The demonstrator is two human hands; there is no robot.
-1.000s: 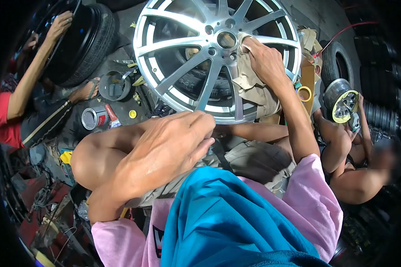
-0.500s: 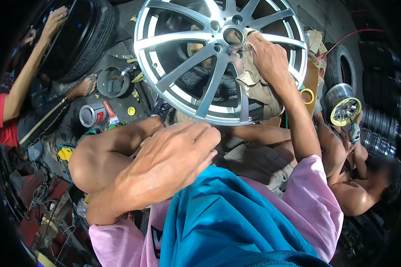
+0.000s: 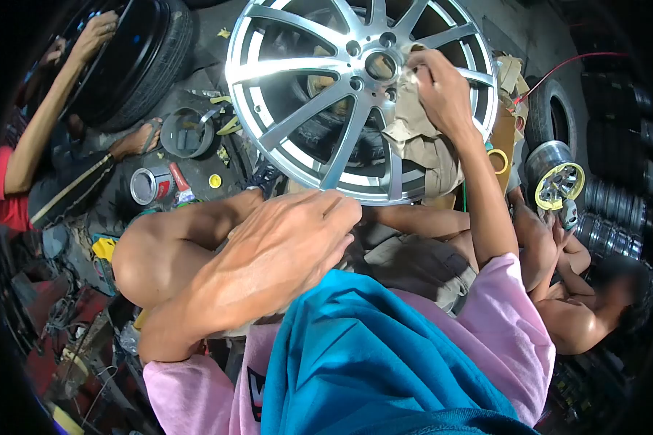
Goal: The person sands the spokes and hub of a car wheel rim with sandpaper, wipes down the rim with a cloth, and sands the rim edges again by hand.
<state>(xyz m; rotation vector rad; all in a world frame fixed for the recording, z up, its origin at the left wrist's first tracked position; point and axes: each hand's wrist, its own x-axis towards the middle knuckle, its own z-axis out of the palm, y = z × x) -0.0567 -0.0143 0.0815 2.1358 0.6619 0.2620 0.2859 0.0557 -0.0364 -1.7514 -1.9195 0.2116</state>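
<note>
A silver alloy wheel rim (image 3: 355, 119) with several spokes fills the upper middle, its face towards me. My right hand (image 3: 442, 94) is closed on a beige cloth (image 3: 417, 138) and presses it on the face beside the centre hole. The cloth's loose end drapes over the spokes towards the lower right edge. In front of the rim's lower edge is my left hand (image 3: 290, 235), its fingers curled in. The back of that hand hides whatever its fingers may hold. A dark tyre (image 3: 308, 134) shows behind the spokes.
On the left are an open can (image 3: 151, 186), a round tub (image 3: 186, 133) and a yellow lid (image 3: 215, 180). Another person's hand (image 3: 94, 36) is at a black wheel by a tyre (image 3: 159, 65). A seated person at right holds a small tool near a yellow-edged rim (image 3: 559, 187).
The rim has shifted slightly to the right. My right hand and the cloth moved slightly with it, still by the centre hole. The right-hand person's tool has moved a little left.
</note>
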